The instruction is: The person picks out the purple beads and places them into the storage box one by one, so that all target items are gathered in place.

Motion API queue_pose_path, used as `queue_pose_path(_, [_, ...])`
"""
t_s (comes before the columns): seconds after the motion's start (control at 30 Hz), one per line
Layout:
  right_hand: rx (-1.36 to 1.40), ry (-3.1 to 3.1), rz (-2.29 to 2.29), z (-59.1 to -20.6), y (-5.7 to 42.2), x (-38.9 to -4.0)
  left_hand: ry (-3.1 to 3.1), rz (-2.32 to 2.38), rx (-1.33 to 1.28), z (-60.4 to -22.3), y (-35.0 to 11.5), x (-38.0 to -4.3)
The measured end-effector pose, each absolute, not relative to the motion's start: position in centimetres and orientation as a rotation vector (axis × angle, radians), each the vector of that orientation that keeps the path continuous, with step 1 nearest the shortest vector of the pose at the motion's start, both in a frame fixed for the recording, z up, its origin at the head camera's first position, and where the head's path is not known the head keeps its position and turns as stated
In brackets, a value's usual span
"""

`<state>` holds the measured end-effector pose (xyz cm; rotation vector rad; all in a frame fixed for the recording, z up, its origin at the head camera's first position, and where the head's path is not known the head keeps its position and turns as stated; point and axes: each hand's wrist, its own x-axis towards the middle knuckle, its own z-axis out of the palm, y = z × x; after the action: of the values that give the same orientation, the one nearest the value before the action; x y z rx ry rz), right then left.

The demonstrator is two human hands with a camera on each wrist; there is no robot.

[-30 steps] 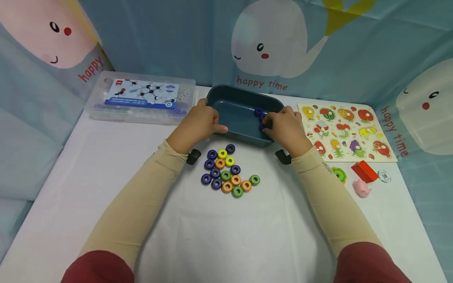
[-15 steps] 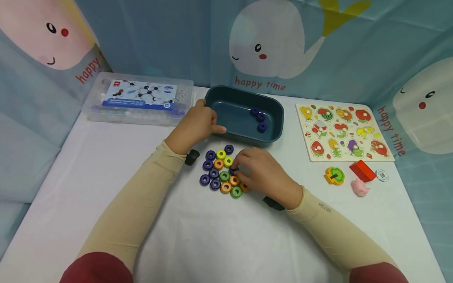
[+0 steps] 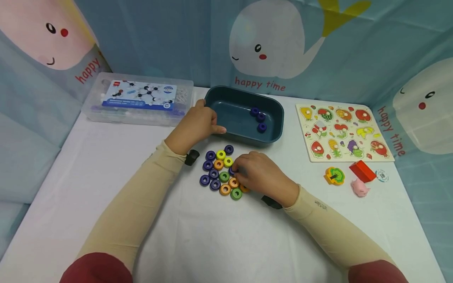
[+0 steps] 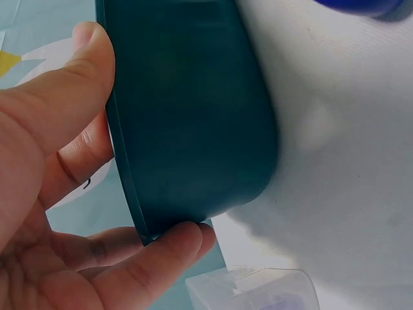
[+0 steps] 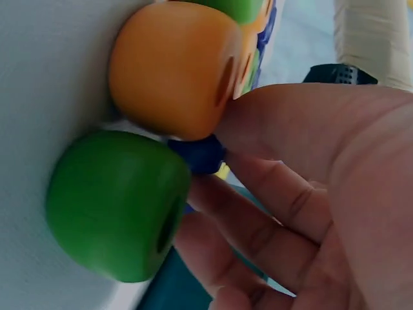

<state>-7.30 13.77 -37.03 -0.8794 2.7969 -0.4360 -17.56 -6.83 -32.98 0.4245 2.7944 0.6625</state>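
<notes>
My left hand (image 3: pixel 198 125) holds the left end of a dark teal plastic bin (image 3: pixel 233 116), thumb on its near rim and fingers round its corner, as the left wrist view also shows. Three dark purple-blue beads (image 3: pixel 261 127) lie in the bin's right half. In front of the bin is a cluster of ring-shaped beads in purple-blue, yellow, orange and green. At its right side my right hand (image 3: pixel 262 175) pinches a purple-blue bead (image 5: pixel 201 154), mostly hidden by the fingers. An orange bead (image 5: pixel 171 68) and a green bead (image 5: pixel 116 203) sit close to that hand.
A clear box with a molecular model kit label (image 3: pixel 139 94) stands at the back left. On the right are a fruit puzzle board (image 3: pixel 348 131), a tree block (image 3: pixel 334 175), a red block (image 3: pixel 363 171), a pink pig (image 3: pixel 360 188) and a small round disc (image 3: pixel 382 175).
My right hand has come out of the bin, leaving three beads visible there, and moved down to the cluster, where its fingers have closed on a purple-blue bead. The left hand stays on the bin.
</notes>
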Motion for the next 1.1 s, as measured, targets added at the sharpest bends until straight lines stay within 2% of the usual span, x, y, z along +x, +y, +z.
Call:
queue_pose_path(0.13, [-0.871, 2.798, -0.424, -36.5, 13.7, -7.2, 2.788, 0.657, 0.421, -33.0, -6.9, -17.5])
queue_pose_path(0.27, [-0.795, 2.850, -0.511, -33.9, 14.4, -7.8, 2.792, 0.655, 0.427, -33.0, -6.9, -17.5])
queue_pose_path(0.43, [-0.496, 3.000, -0.640, -31.9, 16.4, -11.9, 2.803, 0.660, 0.428, -33.1, -6.9, -17.6])
queue_pose_path(0.53, [-0.331, 3.011, -0.645, -32.8, 17.5, -14.9, 2.791, 0.668, 0.421, -33.2, -6.9, -17.5])
queue_pose_path(0.67, [-0.278, 2.978, -0.589, -35.0, 17.9, -17.6, 2.790, 0.660, 0.415, -33.4, -6.8, -17.5])
queue_pose_path(0.83, [-0.275, 2.982, -0.478, -36.6, 17.9, -18.4, 2.795, 0.650, 0.433, -33.3, -6.7, -17.5])
queue_pose_path(1.1, [-0.287, 3.016, -0.448, -36.7, 17.5, -18.6, 2.786, 0.660, 0.403, -33.1, -6.9, -17.7])
